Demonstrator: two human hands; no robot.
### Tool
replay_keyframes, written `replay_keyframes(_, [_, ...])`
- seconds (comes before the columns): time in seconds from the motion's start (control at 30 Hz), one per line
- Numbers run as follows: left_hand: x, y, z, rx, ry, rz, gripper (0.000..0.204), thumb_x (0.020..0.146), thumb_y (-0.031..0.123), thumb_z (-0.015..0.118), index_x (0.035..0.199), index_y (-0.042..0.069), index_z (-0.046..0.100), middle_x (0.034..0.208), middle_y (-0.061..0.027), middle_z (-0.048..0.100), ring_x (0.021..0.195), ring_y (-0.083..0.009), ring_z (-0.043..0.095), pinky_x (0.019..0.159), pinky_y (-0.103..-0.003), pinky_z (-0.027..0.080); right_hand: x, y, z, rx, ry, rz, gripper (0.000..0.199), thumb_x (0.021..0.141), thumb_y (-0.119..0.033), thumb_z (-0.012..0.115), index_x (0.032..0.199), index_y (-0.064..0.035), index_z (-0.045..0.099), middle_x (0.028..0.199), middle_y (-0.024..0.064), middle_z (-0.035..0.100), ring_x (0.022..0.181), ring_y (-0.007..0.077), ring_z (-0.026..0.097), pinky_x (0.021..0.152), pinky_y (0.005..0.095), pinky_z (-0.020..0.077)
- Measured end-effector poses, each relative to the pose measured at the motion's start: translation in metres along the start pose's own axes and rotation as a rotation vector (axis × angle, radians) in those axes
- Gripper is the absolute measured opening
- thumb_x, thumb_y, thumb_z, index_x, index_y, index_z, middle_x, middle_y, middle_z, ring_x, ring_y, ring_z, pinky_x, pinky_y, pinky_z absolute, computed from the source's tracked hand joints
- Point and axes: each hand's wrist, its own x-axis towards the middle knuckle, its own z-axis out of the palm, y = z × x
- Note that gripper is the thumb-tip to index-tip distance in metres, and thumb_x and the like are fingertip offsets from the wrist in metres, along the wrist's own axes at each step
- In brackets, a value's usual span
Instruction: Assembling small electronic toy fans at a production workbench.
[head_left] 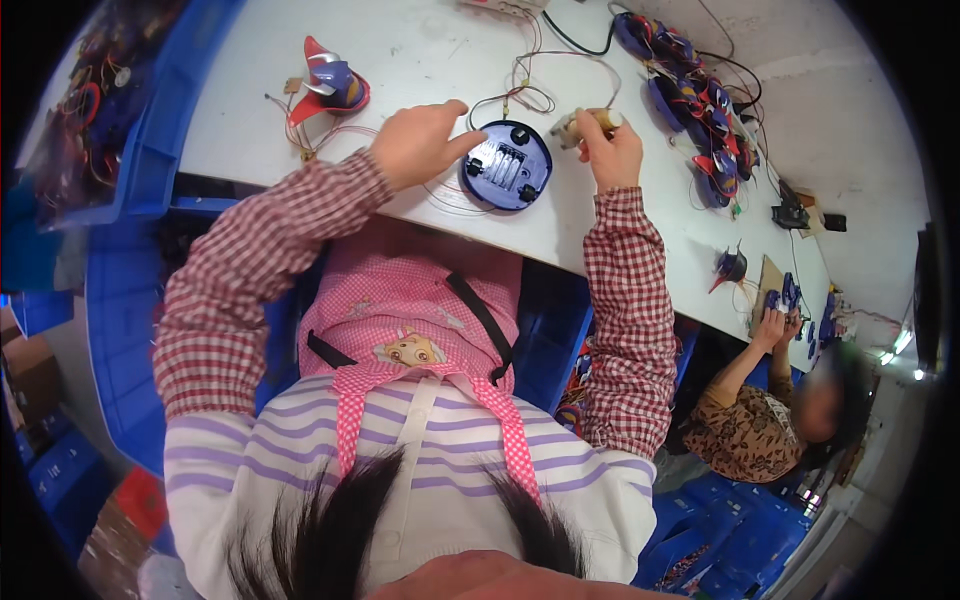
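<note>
1. Two bare hands work over one white desk (420,60), both in checked sleeves.
2. The left hand (418,147) has its thumb and forefinger spread wide, the thumb tip at the rim of the base; I can't tell whether it presses there. Its other fingers are mostly hidden behind the forefinger.
3. The right hand (614,158) pinches one small yellowish part (572,128) with a greyish end, just right of the base. The fingers cover much of that part, so its full shape is hard to make out.
4. One round purple base (508,165) lies on the desk between the hands, near its front edge. It carries three black fittings and one slotted compartment in the middle; I can't count the slots surely.
5. One red, purple and silver winged figure (338,88) sits beyond the left forearm. Thin wires (530,98) tangle behind the base, too crossed to count.
6. One heap of purple-and-red assemblies (700,110) runs along the far right; they overlap past counting. One more dark assembly (733,266) stands apart, nearer the one co-worker (745,425), whose two hands (775,326) hold something blue, partly covered.
7. At left, one blue bin (150,150) is cut off by the dark rim of my view, its contents blurred.
</note>
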Motion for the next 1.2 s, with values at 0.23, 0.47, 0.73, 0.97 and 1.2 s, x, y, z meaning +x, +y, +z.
replay_keyframes(0.23, [0.009,-0.005,0.046,-0.041,-0.131,-0.175,0.026,0.084,0.025,0.058,0.099,0.003,0.056,0.06,-0.01,0.061,0.055,-0.0276,0.06,0.052,-0.034,0.046,-0.053,-0.006,0.033,0.084,-0.066,-0.299,0.02,0.076,-0.005,0.07,0.093,-0.0014,0.06,0.077,0.0059,0.058,0.058,0.0114,0.052,0.05,0.0199,0.0437])
replay_keyframes(0.47, [0.003,-0.003,0.048,-0.187,-0.036,-0.174,0.019,0.082,0.016,0.054,0.096,0.004,0.054,0.059,-0.013,0.06,0.053,-0.0313,0.059,0.051,-0.037,0.046,-0.067,0.003,0.05,-0.337,0.105,-0.768,0.024,0.073,-0.002,0.072,0.094,-0.0016,0.061,0.088,0.0058,0.055,0.064,0.0139,0.055,0.053,0.0228,0.0452])
replay_keyframes(0.73, [0.0,-0.006,0.052,-0.22,-0.007,-0.208,0.017,0.08,0.013,0.052,0.093,0.003,0.052,0.063,-0.0177,0.061,0.055,-0.0368,0.059,0.053,-0.042,0.047,-0.075,0.001,0.062,-0.409,0.03,-0.735,0.022,0.072,-0.002,0.07,0.093,-0.0024,0.061,0.084,0.0063,0.055,0.064,0.0158,0.053,0.054,0.0242,0.044])
replay_keyframes(0.97, [0.0,-0.004,0.059,-0.138,0.039,-0.222,0.019,0.079,0.011,0.051,0.096,0.003,0.049,0.06,-0.0185,0.059,0.055,-0.0379,0.059,0.053,-0.045,0.046,-0.058,-0.003,0.054,-0.282,-0.158,-0.628,0.016,0.074,-0.003,0.068,0.089,-0.0016,0.061,0.079,0.0062,0.054,0.064,0.0151,0.051,0.058,0.0247,0.0427])
replay_keyframes(1.2, [-0.05,0.021,-0.006,-0.349,0.269,-0.023,0.03,0.08,0.015,0.064,0.105,0.004,0.052,0.089,-0.0096,0.054,0.07,-0.0202,0.053,0.062,-0.028,0.045,-0.074,-0.014,0.057,-0.316,-0.007,-0.589,0.028,0.076,-0.005,0.066,0.102,0.0002,0.056,0.093,0.0102,0.053,0.068,0.0152,0.05,0.059,0.024,0.0416])
